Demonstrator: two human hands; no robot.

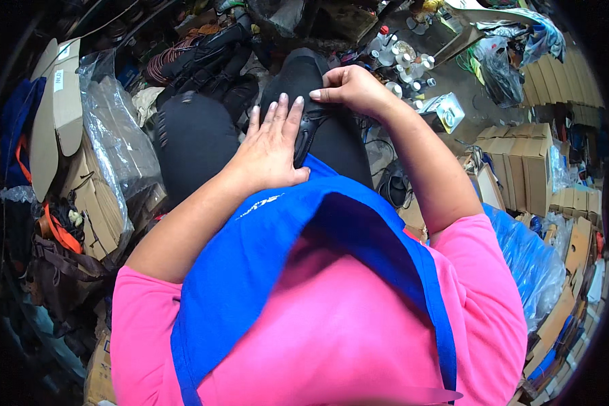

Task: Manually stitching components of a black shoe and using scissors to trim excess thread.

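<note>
Across my lap, over my black trousers (195,142), lies a black shoe-shaped piece (292,78) with a rounded far end. I cannot make out its exact kind. My left hand (267,145) rests flat on it, fingers stretched forward and thumb out toward the blue apron (243,250). At the piece's right edge, my right hand (352,89) has thumb and forefinger pinched together on what looks like its rim. The fingers of that hand hide whatever finer part they hold. Part of the black piece shows below, between the left hand and my right thigh.
Beyond my knees lies a heap of black items (213,71) with coiled cable (172,57). White bottles (402,57) stand at the far right on the floor. Cardboard stacks (517,162) and blue plastic wrap (521,250) flank my right; plastic-covered cardboard (115,128) flanks my left.
</note>
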